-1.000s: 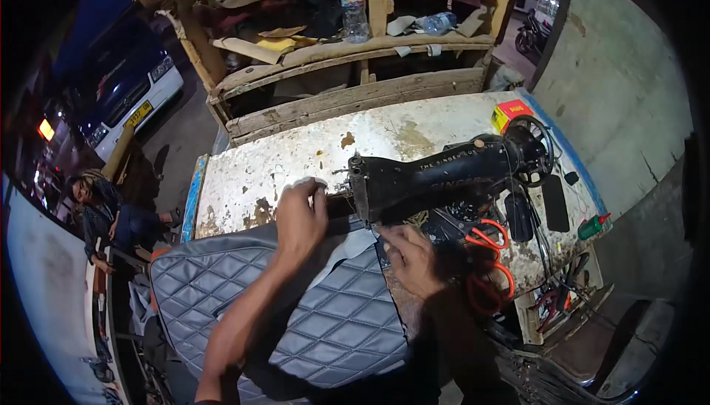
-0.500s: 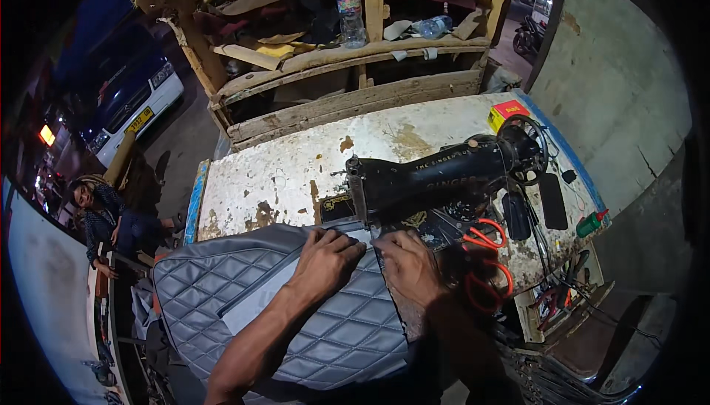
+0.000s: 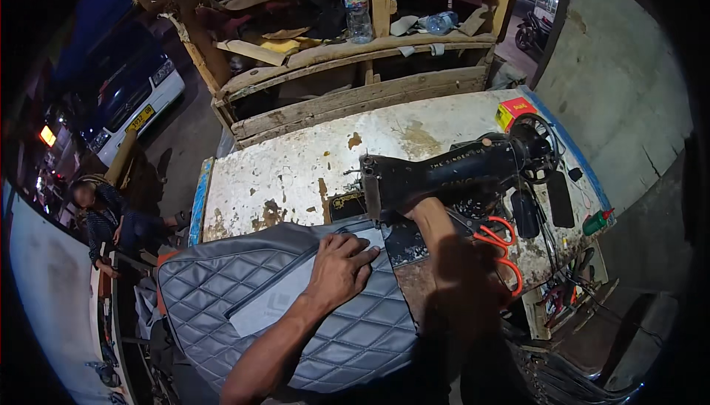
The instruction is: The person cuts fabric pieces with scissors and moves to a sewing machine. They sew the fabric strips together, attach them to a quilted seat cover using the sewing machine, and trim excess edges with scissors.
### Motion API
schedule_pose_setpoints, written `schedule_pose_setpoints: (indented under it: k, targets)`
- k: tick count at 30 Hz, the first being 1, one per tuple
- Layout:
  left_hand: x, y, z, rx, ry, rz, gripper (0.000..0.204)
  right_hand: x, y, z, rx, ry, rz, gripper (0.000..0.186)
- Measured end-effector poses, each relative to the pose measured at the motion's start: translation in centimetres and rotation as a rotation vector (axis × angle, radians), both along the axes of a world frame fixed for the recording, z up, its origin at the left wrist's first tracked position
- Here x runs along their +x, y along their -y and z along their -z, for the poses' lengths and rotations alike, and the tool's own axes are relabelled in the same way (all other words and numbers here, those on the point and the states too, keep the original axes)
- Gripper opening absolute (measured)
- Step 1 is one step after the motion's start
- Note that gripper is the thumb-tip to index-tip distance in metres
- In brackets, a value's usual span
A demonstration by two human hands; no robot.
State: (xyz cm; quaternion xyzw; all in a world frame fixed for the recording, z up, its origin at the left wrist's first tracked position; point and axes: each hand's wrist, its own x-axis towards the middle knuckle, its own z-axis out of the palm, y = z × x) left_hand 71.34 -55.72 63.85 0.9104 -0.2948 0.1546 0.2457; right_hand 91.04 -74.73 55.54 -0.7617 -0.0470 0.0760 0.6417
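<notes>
Grey quilted vinyl [image 3: 318,338] with diamond stitching lies across the front of the table, running up to the needle end of a black sewing machine [image 3: 436,176]. My left hand [image 3: 342,266] rests on it, fingers loosely bent and thumb out to the side, beside a smooth pale-grey strip [image 3: 266,305]. My right hand [image 3: 425,210] reaches in under the machine's arm, right of the needle. Its fingers are hidden behind the machine, so what they touch cannot be seen. Orange-handled scissors [image 3: 494,240] lie just right of my right forearm.
A red and yellow box [image 3: 514,113] stands behind the handwheel [image 3: 534,150]. A green bottle [image 3: 595,223] and a black phone-shaped slab [image 3: 556,199] lie at the right. Beyond the worn white table [image 3: 296,176], a wooden shelf [image 3: 355,102] holds plastic bottles. Someone sits at the left.
My right hand has left the vinyl's edge and moved up and right, in under the machine's arm. My left hand stays on the vinyl, its fingers shifted slightly. The view has shifted a little.
</notes>
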Motion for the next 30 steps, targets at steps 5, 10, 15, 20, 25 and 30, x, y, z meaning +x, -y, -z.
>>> schedule_pose_setpoints:
  k: [5,10,15,20,25,30]
  targets:
    - [-0.1,-0.9,0.1,0.060,-0.005,-0.040,0.033,-7.0,-3.4,-7.5,0.603,-0.168,0.208,0.018]
    - [0.6,-0.3,0.0,0.070,0.022,-0.033,0.035,-5.9,-1.1,-6.4,0.296,-0.070,0.145,0.040]
    - [1.4,-0.6,0.1,0.082,0.037,-0.022,0.034,-5.9,-0.7,-6.6,0.225,0.048,0.124,0.039]
    - [2.1,-0.7,0.0,0.070,0.059,-0.037,0.033,-5.4,0.3,-6.0,0.091,0.125,0.023,0.035]
    - [3.4,-0.4,0.4,0.054,0.074,0.011,0.034,-6.5,3.4,-3.1,-0.718,0.771,0.068,0.025]
    - [4.0,-1.9,0.2,0.043,0.090,0.011,0.032,-19.5,0.5,-11.4,-0.476,0.346,0.105,0.018]
